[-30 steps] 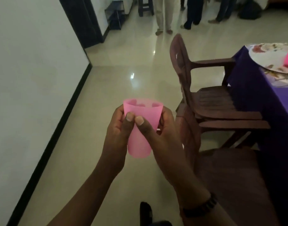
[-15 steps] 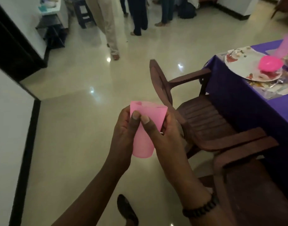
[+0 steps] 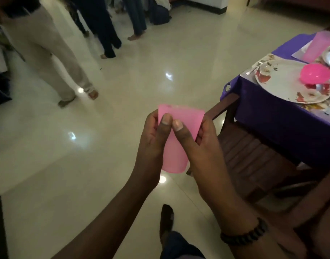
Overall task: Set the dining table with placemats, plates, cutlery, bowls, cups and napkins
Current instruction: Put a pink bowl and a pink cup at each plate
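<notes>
Pink cup (image 3: 176, 146): clasped upright by left hand (image 3: 153, 139) and right hand (image 3: 203, 146); counter (image 3: 272, 116) now nearer, placement pending.

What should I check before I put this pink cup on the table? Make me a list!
1. Pink cup held firmly by left hand and right hand: ok.
2. Cup upright: ok.
3. Cup empty inside: cannot tell.
4. Wooden chair between you and the table: not ok, reach over it.
5. Place setting has plate and pink bowl: ok.
6. Free spot for the cup: cannot tell.
</notes>
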